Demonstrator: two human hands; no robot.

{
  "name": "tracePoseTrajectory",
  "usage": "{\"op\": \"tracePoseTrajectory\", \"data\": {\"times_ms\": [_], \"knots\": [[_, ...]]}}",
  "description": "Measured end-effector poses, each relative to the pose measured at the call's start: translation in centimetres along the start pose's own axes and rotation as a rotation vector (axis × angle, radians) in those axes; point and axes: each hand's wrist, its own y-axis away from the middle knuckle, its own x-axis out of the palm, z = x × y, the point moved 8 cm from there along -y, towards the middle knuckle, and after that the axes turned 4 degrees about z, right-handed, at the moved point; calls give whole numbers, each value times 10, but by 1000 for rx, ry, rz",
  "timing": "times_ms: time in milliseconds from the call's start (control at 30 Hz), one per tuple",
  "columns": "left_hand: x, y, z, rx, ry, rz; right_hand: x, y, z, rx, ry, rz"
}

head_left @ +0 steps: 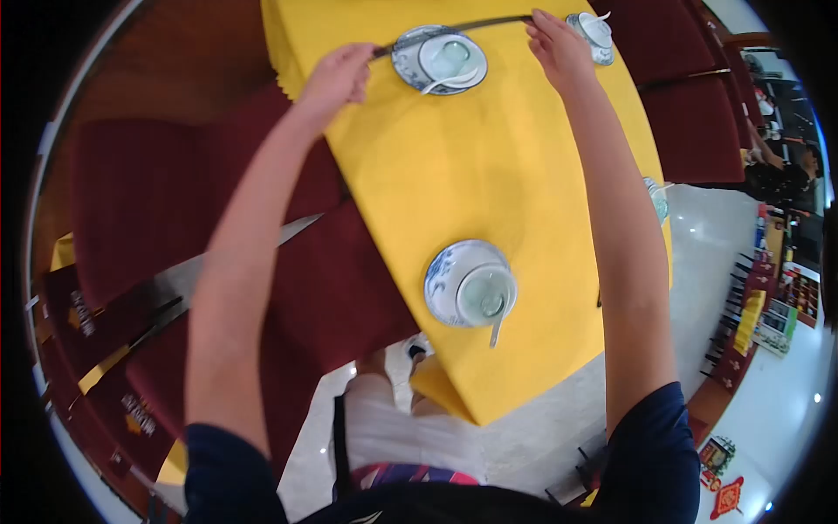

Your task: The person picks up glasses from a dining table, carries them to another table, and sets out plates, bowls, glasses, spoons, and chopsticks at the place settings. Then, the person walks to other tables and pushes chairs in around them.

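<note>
Both arms reach far forward over the yellow tablecloth (463,166). A long, thin dark strip (493,22), slightly bowed, is stretched between my hands; its exact kind I cannot make out. My left hand (339,80) is closed on one end at the table's left edge. The other end is gripped by the fingers of my right hand (559,51). The strip passes across the far part of a blue-and-white plate (403,72), on which stand a bowl, a glass cup (450,58) and a white spoon (449,83).
Closer to me, another plate (443,279) carries a bowl with a glass cup (483,297) and a spoon. More settings sit along the right edge, one beside my right hand (596,33). Dark red chairs (327,288) line both sides. A person (781,179) is at far right.
</note>
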Motion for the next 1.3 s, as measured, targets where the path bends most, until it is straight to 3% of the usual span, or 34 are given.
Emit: {"op": "tracePoseTrajectory", "data": {"times_ms": [100, 133, 200, 333, 400, 533, 600, 733, 800, 867, 900, 967, 1067, 1100, 1133, 1200, 1233, 1267, 1300], "knots": [[-24, -63, 0, -41, -328, -128, -7, -84, -20, 18, 79, 38], [-23, -76, 4, -36, -326, -130, -8, -100, -32, 52, 103, 8], [-37, -86, 16, 21, -257, -342, -5, -124, -50, 76, 105, 17], [-52, -106, 71, -160, -52, -392, -27, -133, -92, 156, 190, 17], [-42, -87, 53, -112, -272, -485, -38, -132, -105, 206, 181, 6], [-38, -85, 49, -145, -507, -421, -51, -127, -126, 250, 105, -28], [-41, -91, 48, -139, -621, -375, -46, -120, -135, 403, 84, 52], [-46, -100, 52, -230, -600, -294, -33, -109, -133, 394, 4, 75], [-48, -106, 53, -325, -901, -207, -43, -102, -128, 338, -1, 16], [-48, -133, 68, 570, -2019, 136, -61, -72, -109, 249, 102, -80], [-78, -147, 86, 742, -1993, 102, -73, -45, -91, 163, 221, -142], [-62, -89, 49, -93, -945, -261, -87, 36, -56, 57, 294, -191], [-105, -33, 90, -160, -407, -383, -109, 197, -10, -104, 525, -355], [-69, 10, 65, 25, -506, -346, -132, 247, -7, -61, 579, -466], [-69, 44, 76, 73, -417, -395, -165, 292, -14, -31, 665, -564], [-53, 122, 114, -205, -232, -447, -217, 375, -19, 112, 1033, -788], [-55, 162, 146, -281, -8, -497, -238, 403, -25, 130, 1025, -809], [-27, 208, 157, -348, 82, -794, -255, 428, -28, 125, 1103, -840], [-34, 249, 200, -419, 79, -651, -267, 446, -29, 116, 1182, -868]]}}
